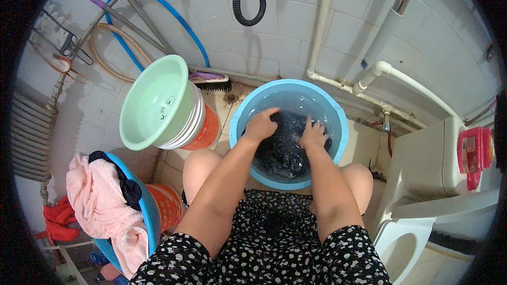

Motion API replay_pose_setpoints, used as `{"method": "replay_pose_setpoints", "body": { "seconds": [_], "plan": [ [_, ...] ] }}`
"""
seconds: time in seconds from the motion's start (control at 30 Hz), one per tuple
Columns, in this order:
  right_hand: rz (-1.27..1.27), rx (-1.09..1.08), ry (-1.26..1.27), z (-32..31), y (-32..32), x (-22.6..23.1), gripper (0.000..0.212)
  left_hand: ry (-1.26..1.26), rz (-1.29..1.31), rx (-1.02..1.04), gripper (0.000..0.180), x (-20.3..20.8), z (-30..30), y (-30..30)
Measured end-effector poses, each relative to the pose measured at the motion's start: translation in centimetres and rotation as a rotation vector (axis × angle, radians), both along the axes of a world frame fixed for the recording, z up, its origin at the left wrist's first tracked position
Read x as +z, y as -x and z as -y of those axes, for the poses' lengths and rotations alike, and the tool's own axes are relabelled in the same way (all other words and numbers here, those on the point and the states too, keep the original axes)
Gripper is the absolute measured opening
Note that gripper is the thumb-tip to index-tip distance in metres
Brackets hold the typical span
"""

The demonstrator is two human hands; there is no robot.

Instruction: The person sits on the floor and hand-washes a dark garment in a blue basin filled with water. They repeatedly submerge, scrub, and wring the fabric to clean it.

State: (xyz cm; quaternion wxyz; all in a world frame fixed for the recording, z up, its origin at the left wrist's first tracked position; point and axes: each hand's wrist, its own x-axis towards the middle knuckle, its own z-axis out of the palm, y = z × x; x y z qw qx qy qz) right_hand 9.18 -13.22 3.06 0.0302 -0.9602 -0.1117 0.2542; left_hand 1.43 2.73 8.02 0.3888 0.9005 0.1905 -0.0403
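Head view: we see a dark wet cloth (282, 153) lying in water (290, 98) inside the light-blue basin (343, 126) on the tiled floor (364, 145). The grip of our right hand (313, 135) is spread over the cloth; our left hand (260, 126) half curls at its upper left, and we cannot tell whether that grip pinches fabric. A mint-green washbasin (150, 97) stands to the left.
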Motion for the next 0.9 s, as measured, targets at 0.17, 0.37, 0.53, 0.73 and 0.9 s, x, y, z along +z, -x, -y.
{"method": "replay_pose_setpoints", "body": {
  "seconds": [0.17, 0.37, 0.53, 0.73, 0.9],
  "plan": [
    [-0.063, -0.022, -0.081, 1.5, -0.6, -1.4, 0.113, 0.744, 0.244, 0.016, 0.065, 6.9, -1.3, -0.3],
    [0.067, -0.077, -0.525, 2.4, -1.2, -2.3, 0.079, 1.173, 0.325, -0.034, 0.07, 13.4, -0.5, 2.3],
    [-0.618, -0.567, -1.291, 2.0, -3.2, -4.5, 0.048, 1.292, 0.446, -0.113, 0.075, 13.5, -1.3, 2.8],
    [-0.725, -0.659, -1.875, 2.7, -2.9, 7.3, 0.027, 1.383, 0.548, -0.028, 0.075, 12.6, -3.2, 2.8],
    [-0.596, -0.248, -1.89, 1.8, -1.6, 14.5, 0.054, 1.738, 0.583, 0.011, 0.056, 9.4, -2.8, 1.4]
  ]
}}
